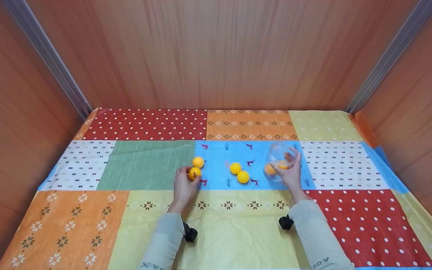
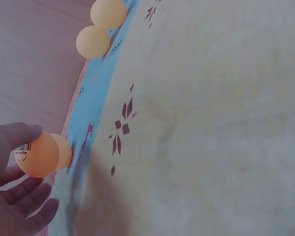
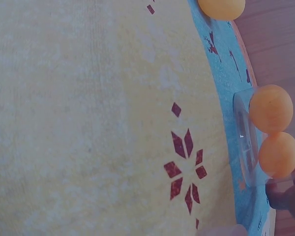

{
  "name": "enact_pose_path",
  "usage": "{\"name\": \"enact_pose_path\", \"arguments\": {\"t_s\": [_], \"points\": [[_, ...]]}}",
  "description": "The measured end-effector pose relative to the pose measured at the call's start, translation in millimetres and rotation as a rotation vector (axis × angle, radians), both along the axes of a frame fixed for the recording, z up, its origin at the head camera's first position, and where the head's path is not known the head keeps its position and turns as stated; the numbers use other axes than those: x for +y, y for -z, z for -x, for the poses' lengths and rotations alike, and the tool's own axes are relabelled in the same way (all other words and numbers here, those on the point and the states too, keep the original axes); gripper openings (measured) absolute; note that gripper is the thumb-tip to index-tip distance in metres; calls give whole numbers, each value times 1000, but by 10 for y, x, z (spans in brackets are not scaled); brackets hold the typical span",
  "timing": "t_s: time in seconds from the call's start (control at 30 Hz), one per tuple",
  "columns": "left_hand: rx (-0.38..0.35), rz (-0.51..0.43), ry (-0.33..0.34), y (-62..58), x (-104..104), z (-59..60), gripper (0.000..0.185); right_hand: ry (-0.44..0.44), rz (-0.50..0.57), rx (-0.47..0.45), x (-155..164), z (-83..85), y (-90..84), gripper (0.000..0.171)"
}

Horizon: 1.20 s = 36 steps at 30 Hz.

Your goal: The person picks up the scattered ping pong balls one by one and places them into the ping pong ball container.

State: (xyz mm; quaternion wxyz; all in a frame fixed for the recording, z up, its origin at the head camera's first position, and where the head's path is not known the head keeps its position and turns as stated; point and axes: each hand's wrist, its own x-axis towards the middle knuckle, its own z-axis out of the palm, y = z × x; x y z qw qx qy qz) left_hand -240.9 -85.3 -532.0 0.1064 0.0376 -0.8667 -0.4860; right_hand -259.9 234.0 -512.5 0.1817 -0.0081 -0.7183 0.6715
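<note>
My left hand (image 1: pixel 183 188) pinches an orange table tennis ball (image 1: pixel 195 173) between thumb and fingers; dark print shows on this ball (image 2: pixel 42 155) in the left wrist view. Just beyond it another orange ball (image 1: pixel 198 162) sits on the cloth. On the right, my right hand (image 1: pixel 291 175) grips a clear, see-through jar (image 1: pixel 279 149) around its side. Inside the jar lie two orange balls, a left ball (image 1: pixel 269 170) and a right ball (image 1: pixel 282 165) partly behind the fingers. The right wrist view shows both through the wall, an upper ball (image 3: pixel 271 109) and a lower ball (image 3: pixel 279 155).
Between the hands, two yellow-orange balls, a farther one (image 1: pixel 235 168) and a nearer one (image 1: pixel 243 177), sit side by side on the blue patch. A patchwork tablecloth (image 1: pixel 231 232) covers the table. Wooden panels (image 1: pixel 223 56) enclose the back and both sides.
</note>
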Motion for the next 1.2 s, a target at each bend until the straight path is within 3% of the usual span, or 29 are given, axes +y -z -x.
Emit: {"name": "enact_pose_path", "arguments": {"t_s": [0.17,0.3,0.47,0.77,1.0,1.2], "points": [[28,-20,19,-30,69,4,37,-4,16,-19,39,39,66,81],[93,-32,27,-41,143,6,37,10,4,-43,81,96,158,83],[156,-38,45,-29,251,16,36,19,-2,-12,90,119,228,82],[105,-69,79,-113,453,34,36,17,-26,-36,103,114,249,82],[142,-64,98,-156,616,83,35,30,-47,-24,97,135,247,81],[141,-81,132,-211,762,112,36,21,-16,-11,51,80,132,80]]}}
